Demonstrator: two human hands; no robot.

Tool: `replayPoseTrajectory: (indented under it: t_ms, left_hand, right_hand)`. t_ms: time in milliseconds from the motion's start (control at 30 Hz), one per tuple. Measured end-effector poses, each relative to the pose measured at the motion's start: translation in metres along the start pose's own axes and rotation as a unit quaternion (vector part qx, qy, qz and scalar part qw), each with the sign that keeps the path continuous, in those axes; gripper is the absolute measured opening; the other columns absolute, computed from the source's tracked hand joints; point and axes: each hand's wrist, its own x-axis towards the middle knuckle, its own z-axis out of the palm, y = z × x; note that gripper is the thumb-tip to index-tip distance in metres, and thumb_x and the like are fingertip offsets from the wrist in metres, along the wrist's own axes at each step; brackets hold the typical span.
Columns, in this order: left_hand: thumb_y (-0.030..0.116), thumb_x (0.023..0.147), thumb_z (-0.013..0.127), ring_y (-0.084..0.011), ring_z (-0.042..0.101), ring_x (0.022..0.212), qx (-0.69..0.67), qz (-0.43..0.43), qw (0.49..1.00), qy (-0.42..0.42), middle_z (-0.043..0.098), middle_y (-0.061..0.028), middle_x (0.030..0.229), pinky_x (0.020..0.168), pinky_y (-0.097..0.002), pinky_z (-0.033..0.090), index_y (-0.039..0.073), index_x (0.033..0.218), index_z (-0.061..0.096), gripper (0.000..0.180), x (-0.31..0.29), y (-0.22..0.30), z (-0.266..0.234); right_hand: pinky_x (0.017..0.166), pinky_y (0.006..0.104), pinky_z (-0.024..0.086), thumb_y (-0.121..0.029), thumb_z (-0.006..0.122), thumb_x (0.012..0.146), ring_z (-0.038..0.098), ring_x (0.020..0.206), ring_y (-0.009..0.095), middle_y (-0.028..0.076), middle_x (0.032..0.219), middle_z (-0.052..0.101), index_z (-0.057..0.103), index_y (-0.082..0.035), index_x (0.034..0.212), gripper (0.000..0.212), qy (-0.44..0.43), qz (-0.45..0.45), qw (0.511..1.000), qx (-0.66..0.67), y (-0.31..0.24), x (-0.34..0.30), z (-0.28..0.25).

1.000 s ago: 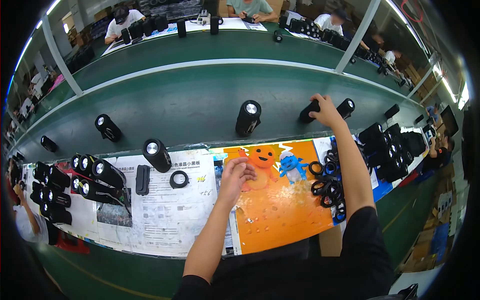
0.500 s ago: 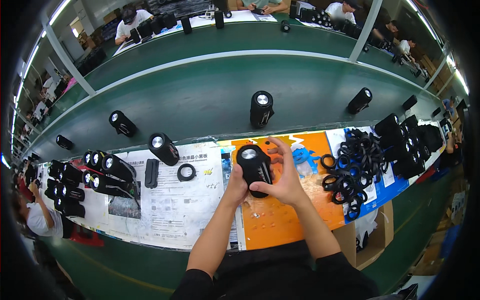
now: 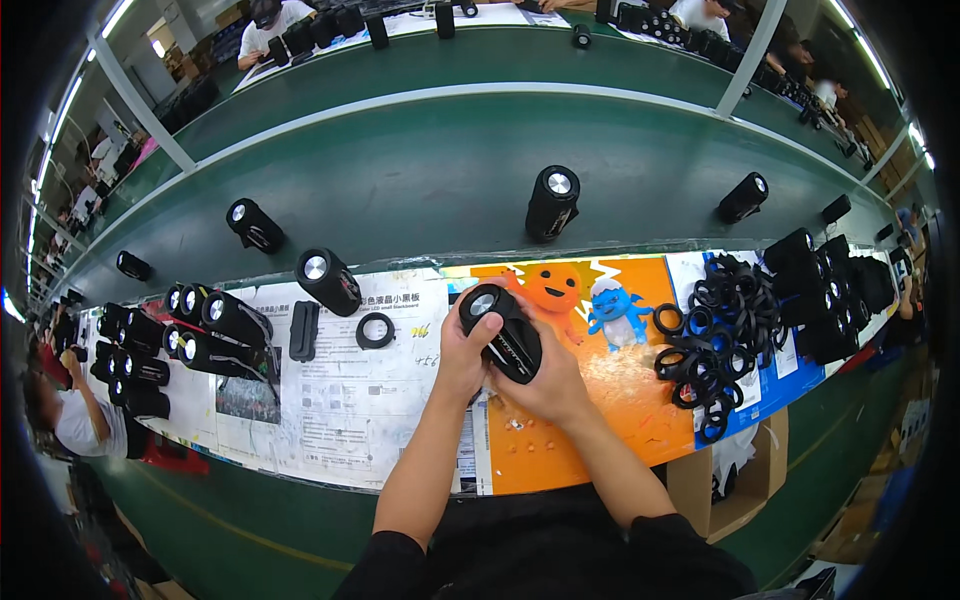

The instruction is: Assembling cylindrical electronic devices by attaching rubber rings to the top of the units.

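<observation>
A black cylinder-shaped speaker (image 3: 502,330) with a silver end cap is held tilted above the orange poster mat (image 3: 590,420). My left hand (image 3: 462,352) grips its left side and my right hand (image 3: 545,380) cups it from below and the right. A loose black ring (image 3: 375,331) and a flat black rectangular part (image 3: 303,330) lie on the white printed sheet (image 3: 340,410) to the left. Another black speaker (image 3: 326,281) stands just beyond the ring.
A heap of black rings (image 3: 720,335) lies to the right, with stacked black parts (image 3: 830,300) past it. Several black speakers (image 3: 190,335) are piled at the left. More speakers (image 3: 553,203) (image 3: 742,197) (image 3: 255,225) stand on the green belt. A cardboard box (image 3: 735,480) sits lower right. Other people work around the line.
My right hand came back from the far speaker on the belt with it, and both hands now hold it over the mat, closer to me.
</observation>
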Motion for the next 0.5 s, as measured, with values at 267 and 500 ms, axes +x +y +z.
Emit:
replayPoseTrajectory:
  t_ms: [267, 500]
  left_hand:
    - [0.037, 0.091, 0.088, -0.0298, 0.076, 0.111, -0.003, -0.016, 0.999, -0.046, 0.073, -0.0173, 0.12, 0.102, -0.043, 0.064, -0.003, 0.138, 0.059, 0.069, -0.002, -0.002, -0.012]
    - [0.034, 0.093, 0.089, -0.0215, 0.072, 0.111, 0.033, 0.005, 0.999, 0.011, 0.073, -0.0111, 0.121, 0.104, -0.0363, 0.059, 0.001, 0.139, 0.061, 0.063, -0.01, -0.005, 0.0]
  right_hand:
    - [0.103, 0.041, 0.061, -0.027, 0.095, 0.083, 0.078, 0.119, 0.036, 0.026, 0.13, 0.074, 0.054, 0.007, 0.148, 0.084, -0.07, 0.01, 0.997, 0.027, -0.001, -0.002, -0.013]
    - [0.095, 0.0363, 0.063, -0.024, 0.098, 0.079, 0.08, 0.108, 0.024, 0.017, 0.122, 0.078, 0.052, 0.003, 0.152, 0.09, -0.014, -0.019, 0.998, 0.05, -0.005, -0.007, 0.005]
